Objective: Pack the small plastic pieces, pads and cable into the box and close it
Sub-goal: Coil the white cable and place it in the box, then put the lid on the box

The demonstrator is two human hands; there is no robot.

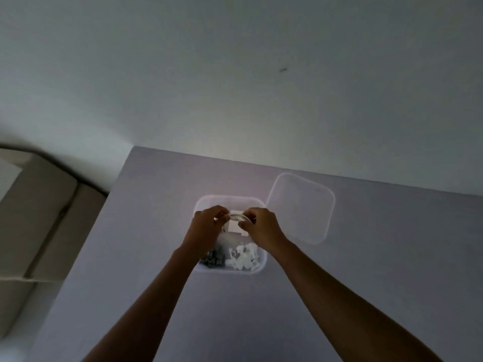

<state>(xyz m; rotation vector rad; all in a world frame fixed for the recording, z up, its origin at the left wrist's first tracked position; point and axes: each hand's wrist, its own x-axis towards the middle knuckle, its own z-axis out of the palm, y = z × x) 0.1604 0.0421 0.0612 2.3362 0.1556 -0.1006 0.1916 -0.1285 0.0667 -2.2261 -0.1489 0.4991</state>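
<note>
A coiled cable (236,217) is pinched above the far half of the open box (257,202) by the left hand (206,226) and right hand (262,226), each grip clenched on it. Grey pieces (211,258) and white pieces (244,258) are heaped in the box's near end (white pads (234,228) further in), and the lid (300,207) is laid on the desk (379,257) just right of the box.

A grey table (366,270) fills the lower frame, a pale wall (235,74) rises behind it, and a beige couch (39,205) sits at the left edge.
</note>
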